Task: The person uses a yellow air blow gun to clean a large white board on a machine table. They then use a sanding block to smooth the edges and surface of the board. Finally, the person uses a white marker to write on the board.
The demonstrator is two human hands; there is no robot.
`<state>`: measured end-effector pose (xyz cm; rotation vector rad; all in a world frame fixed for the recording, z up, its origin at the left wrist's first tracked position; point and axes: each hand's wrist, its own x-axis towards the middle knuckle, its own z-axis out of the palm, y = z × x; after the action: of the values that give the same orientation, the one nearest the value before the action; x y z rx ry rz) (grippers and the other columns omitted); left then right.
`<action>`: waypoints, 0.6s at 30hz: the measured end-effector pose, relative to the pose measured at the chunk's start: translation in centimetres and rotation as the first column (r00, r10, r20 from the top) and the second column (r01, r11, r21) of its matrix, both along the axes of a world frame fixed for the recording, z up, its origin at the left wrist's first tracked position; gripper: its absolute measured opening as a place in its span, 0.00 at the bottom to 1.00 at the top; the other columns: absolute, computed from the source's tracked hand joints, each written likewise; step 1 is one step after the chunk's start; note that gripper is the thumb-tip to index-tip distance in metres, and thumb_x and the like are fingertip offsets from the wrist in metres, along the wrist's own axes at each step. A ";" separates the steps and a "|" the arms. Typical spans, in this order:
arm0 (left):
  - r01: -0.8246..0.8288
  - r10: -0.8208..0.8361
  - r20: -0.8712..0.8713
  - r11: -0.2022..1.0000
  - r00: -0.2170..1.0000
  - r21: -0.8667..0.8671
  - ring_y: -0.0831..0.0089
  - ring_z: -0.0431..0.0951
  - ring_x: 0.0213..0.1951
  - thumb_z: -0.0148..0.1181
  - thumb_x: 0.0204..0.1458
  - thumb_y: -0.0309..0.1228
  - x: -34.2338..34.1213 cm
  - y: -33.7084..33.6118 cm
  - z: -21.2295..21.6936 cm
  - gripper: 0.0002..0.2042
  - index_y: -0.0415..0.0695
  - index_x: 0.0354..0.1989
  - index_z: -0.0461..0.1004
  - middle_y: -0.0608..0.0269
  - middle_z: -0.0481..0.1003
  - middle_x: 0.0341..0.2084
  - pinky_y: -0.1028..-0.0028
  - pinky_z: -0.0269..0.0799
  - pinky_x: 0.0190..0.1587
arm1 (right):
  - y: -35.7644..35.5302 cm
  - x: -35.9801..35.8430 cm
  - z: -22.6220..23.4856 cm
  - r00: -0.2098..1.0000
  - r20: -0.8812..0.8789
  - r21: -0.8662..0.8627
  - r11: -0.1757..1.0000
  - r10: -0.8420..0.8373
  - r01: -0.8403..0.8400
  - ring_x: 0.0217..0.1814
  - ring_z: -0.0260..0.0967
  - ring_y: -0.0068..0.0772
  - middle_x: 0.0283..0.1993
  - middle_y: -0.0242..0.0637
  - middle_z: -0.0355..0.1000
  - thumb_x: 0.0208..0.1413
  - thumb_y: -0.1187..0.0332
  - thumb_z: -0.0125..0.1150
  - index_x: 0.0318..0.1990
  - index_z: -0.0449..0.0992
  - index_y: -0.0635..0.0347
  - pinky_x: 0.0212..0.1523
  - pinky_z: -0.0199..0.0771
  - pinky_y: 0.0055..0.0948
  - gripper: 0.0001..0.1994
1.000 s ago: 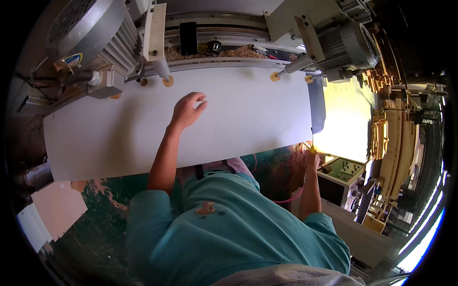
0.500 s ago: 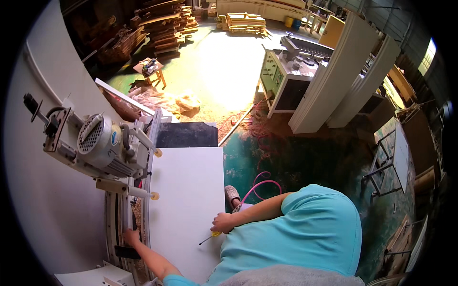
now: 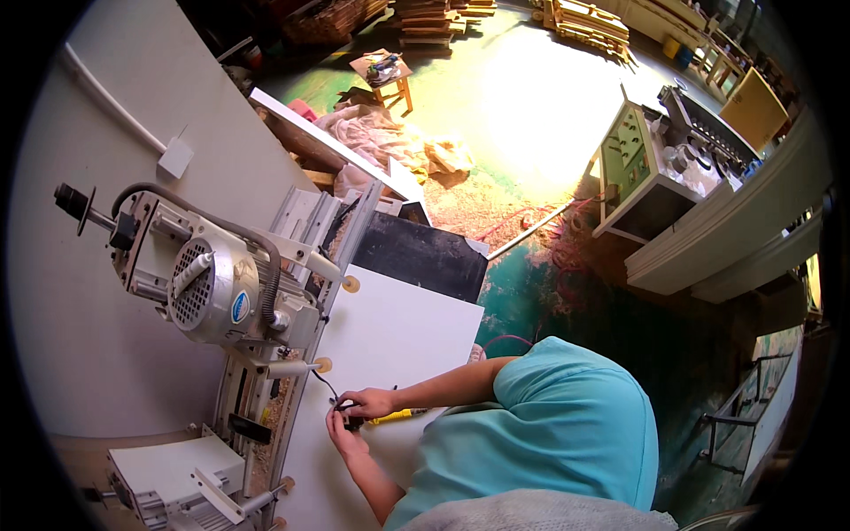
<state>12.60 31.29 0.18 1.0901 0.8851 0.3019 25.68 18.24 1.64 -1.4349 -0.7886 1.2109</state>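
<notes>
on the smooth white panel (image 3: 390, 332), beside the ribbed grey motor (image 3: 208, 288), i see both hands meeting. my right hand (image 3: 370, 403) pinches a slim yellow-handled tool (image 3: 396, 415); my left hand (image 3: 338, 428) curls closed around a small dark piece (image 3: 351, 419) that i cannot make out. sawdust (image 3: 270, 411) lies in the rail.
</notes>
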 end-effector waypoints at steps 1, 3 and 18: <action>-0.055 0.056 0.019 0.996 0.998 -0.064 0.65 0.71 0.49 0.53 0.58 0.35 -0.3 -2.0 -0.5 0.21 0.46 0.60 0.63 0.59 0.70 0.51 0.66 0.70 0.51 | 0.3 0.0 -1.3 0.952 0.281 0.109 0.990 -0.120 0.092 0.37 0.77 0.45 0.34 0.48 0.76 0.64 0.49 0.49 0.57 0.67 0.49 0.41 0.75 0.40 0.21; -0.063 0.060 -0.067 0.997 0.996 -0.038 0.62 0.70 0.52 0.53 0.54 0.30 -1.3 -3.7 -1.3 0.25 0.44 0.62 0.59 0.56 0.67 0.53 0.63 0.69 0.54 | -1.5 0.7 -2.4 0.996 0.094 -0.101 0.995 -0.002 0.012 0.35 0.76 0.41 0.35 0.44 0.77 0.61 0.51 0.57 0.53 0.70 0.54 0.40 0.75 0.38 0.20; 0.770 -0.490 -0.714 0.628 0.501 0.109 0.71 0.74 0.30 0.58 0.59 0.42 1.8 -0.7 3.5 0.16 0.41 0.42 0.78 0.58 0.78 0.28 0.68 0.71 0.36 | -16.5 20.4 -3.2 0.810 -0.223 -0.044 0.835 -0.543 0.548 0.28 0.67 0.23 0.27 0.28 0.68 0.54 0.76 0.66 0.33 0.68 0.56 0.32 0.68 0.25 0.09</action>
<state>14.36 30.55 3.66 1.9267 0.9228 -0.6072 46.06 1.76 -1.54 -1.3456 -0.1954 0.8856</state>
